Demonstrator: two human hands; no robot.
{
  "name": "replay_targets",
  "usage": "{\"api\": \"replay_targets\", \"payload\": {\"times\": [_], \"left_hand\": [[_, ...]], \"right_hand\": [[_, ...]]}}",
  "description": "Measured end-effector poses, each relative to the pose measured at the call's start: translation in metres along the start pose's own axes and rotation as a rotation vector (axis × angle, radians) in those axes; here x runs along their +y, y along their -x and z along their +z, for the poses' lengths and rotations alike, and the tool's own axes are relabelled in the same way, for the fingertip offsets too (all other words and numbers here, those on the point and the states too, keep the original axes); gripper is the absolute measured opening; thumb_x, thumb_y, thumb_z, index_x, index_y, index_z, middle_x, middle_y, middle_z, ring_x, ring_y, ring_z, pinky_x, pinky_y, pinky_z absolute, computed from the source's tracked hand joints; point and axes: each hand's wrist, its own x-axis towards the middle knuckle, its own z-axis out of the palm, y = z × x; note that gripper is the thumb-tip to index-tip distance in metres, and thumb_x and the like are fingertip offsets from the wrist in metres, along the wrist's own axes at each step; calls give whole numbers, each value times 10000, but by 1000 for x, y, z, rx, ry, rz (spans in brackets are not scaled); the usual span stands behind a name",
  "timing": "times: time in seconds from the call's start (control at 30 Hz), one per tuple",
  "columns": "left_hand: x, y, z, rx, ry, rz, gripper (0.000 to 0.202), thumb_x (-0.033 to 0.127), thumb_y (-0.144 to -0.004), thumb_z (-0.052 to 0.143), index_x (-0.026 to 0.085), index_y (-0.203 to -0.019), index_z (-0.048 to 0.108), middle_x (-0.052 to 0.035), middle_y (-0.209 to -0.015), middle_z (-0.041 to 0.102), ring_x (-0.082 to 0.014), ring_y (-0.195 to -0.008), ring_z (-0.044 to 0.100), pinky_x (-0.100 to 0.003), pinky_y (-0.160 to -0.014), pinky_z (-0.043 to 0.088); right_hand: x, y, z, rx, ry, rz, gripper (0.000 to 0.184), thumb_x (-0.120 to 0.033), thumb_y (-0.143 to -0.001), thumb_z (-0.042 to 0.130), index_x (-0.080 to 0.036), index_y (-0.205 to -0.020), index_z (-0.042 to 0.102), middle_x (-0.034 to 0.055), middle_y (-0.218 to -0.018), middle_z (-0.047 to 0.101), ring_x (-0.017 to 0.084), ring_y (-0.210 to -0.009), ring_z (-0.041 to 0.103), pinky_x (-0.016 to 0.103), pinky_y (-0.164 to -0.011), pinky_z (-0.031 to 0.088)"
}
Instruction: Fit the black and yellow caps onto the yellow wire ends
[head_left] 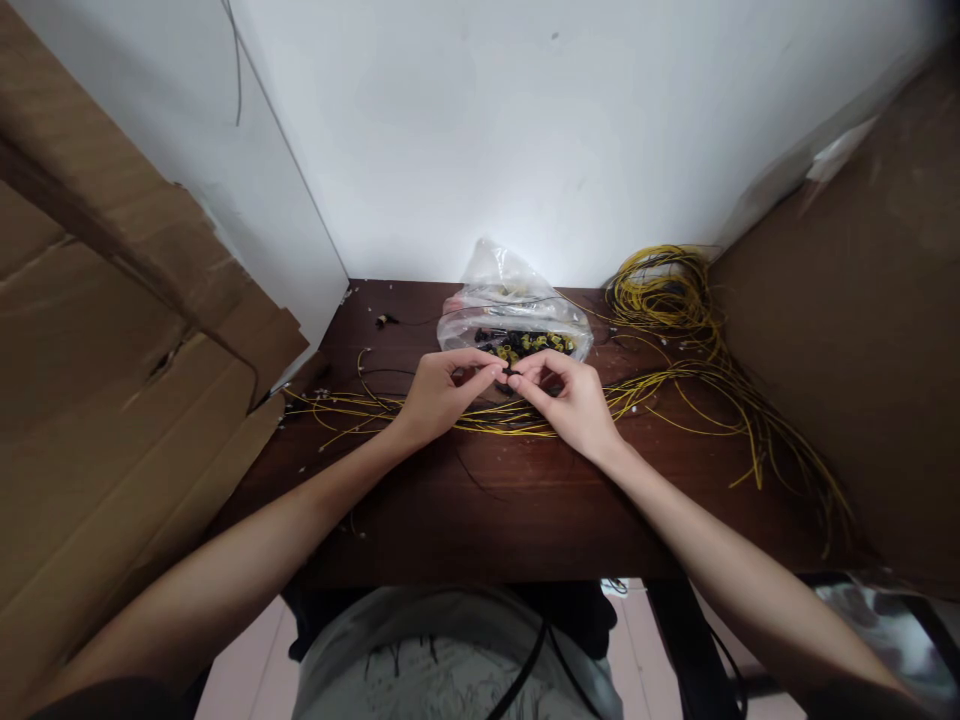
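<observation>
My left hand [442, 398] and my right hand [568, 402] meet over the middle of the table, thumbs and fingertips pinched together. Between them is a small black part [511, 373], mostly covered by the fingers; its exact kind is too small to tell. Just behind the fingertips lies a clear plastic bag [495, 268], its near side holding many small black and yellow pieces [551, 343]. Under and beside both hands, a bundle of thin yellow and black wires [637, 388] runs across the table.
On the dark brown table [480, 510], a coil of yellow wire [664, 290] sits at the back right. A small piece on a thin black wire [385, 320] lies back left. Cardboard [112, 400] stands at left, a brown panel [847, 330] at right, a white wall [480, 130] behind.
</observation>
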Motion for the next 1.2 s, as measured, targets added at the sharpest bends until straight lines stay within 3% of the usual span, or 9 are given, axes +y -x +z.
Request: {"api": "replay_targets", "payload": {"times": [0.63,0.9,1.07,1.2], "left_hand": [[-1,0,0,24,-83,18,194,291,-799,569,144,-753,686,-34,-706,693,-118,-608,582,-218,-574,440],[2,-3,-3,103,-90,9,166,257,-798,568,136,-734,662,-34,-691,686,-110,-604,567,-218,-583,431],[4,-2,-3,-1,4,13,153,258,-806,561,140,-775,653,-34,-715,680,-118,-660,600,-220,-622,460],[3,-1,-1,-52,31,17,142,258,-799,570,141,-797,652,-32,-748,679,-123,-693,612,-217,-639,467]], "right_hand": [[-7,1,-1,-7,11,0,129,-280,-789,583,-155,-785,617,28,-726,628,120,-627,544,245,-574,424],[-6,1,-2,5,-4,21,148,-289,-788,588,-153,-730,605,16,-684,600,111,-601,512,237,-553,395],[-5,-2,-3,-51,-116,46,267,-343,-836,531,-150,-679,627,8,-635,560,104,-580,465,246,-553,369],[-5,-3,-4,-92,-231,75,188,-310,-787,604,-149,-719,675,24,-695,617,119,-633,510,261,-600,399]]}}
